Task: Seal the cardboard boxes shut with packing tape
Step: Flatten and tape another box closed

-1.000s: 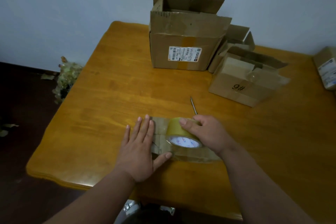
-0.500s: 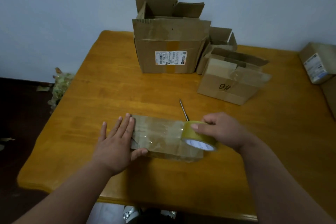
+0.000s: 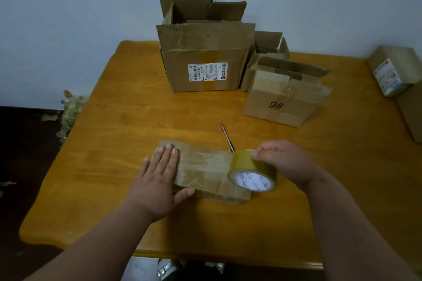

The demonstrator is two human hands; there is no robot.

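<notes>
Left hand [image 3: 157, 180] flat on small flat box [image 3: 205, 171], right hand [image 3: 282, 162] fingers grip tape roll [image 3: 252, 170] at its far end, strip nearly across; three open boxes [image 3: 203, 64] beyond untaped.

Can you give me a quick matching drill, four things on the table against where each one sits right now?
Things:
1. tape roll
2. flat box
3. box marked 9#
4. large labelled box

Places:
A. at the back of the table, top flaps open
B. under the left hand, which presses flat on its left end
C. right of centre, behind the scissors
D. gripped by the right hand at the flat box's right end

Pairs: 1-D, 2-B, 3-C, 4-A
</notes>
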